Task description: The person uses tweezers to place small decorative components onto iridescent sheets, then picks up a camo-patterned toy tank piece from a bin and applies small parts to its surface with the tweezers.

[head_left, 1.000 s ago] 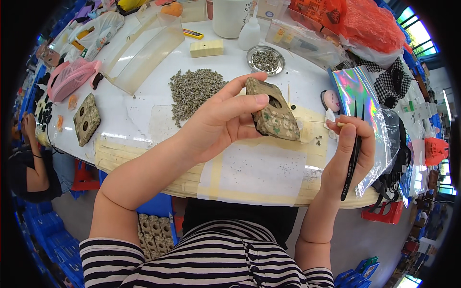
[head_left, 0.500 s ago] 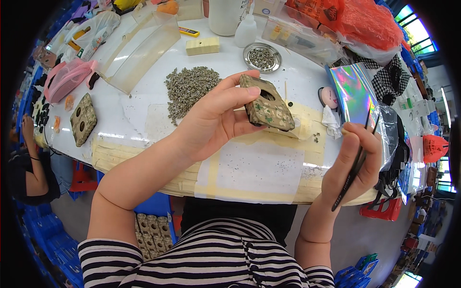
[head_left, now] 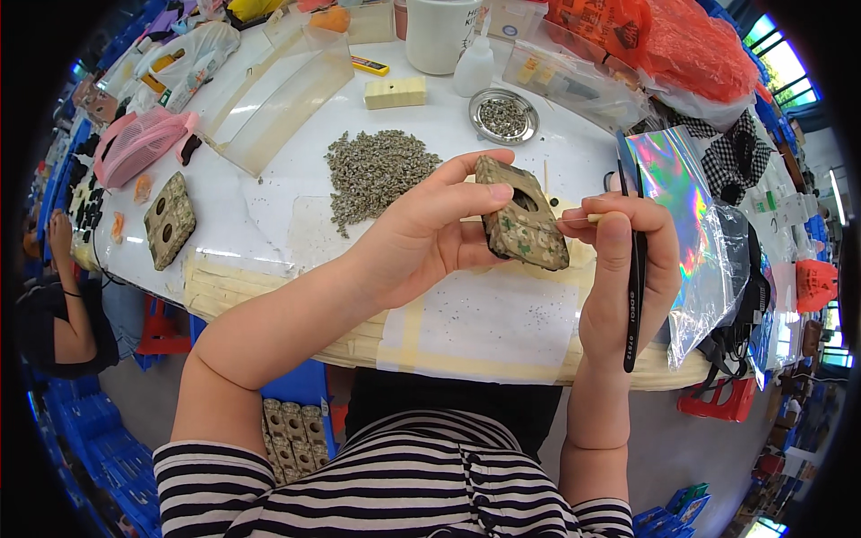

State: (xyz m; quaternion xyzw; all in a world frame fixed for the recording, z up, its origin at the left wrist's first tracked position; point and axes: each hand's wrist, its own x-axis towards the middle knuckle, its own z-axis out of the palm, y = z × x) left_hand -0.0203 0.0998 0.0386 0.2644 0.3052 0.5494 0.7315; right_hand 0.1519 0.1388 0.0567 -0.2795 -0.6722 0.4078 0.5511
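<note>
My left hand (head_left: 408, 224) is closed around the edge of a camouflage-patterned casing (head_left: 529, 240), a flat block with a large round hole. It is held tilted above the table, thumb on its upper face. My right hand (head_left: 628, 260) pinches a thin pale stick (head_left: 581, 220) between thumb and forefinger. The stick's tip meets the casing's right edge; whether it touches cannot be made out. Black tweezers (head_left: 636, 309) rest in the same hand, points up and apart, with nothing visible between them.
A heap of small metallic pieces (head_left: 377, 170) lies beyond my left hand. More fill a round metal dish (head_left: 504, 118). A second camouflage casing (head_left: 169, 221) lies at left, a pale block (head_left: 395, 92) behind the heap. White paper (head_left: 475, 336) is taped before me; holographic film (head_left: 677, 193) lies at right.
My right hand has moved left and up to the casing, bringing the thin stick to its edge. The tweezers now stand more upright. The left hand keeps its hold; the whole view has shifted slightly.
</note>
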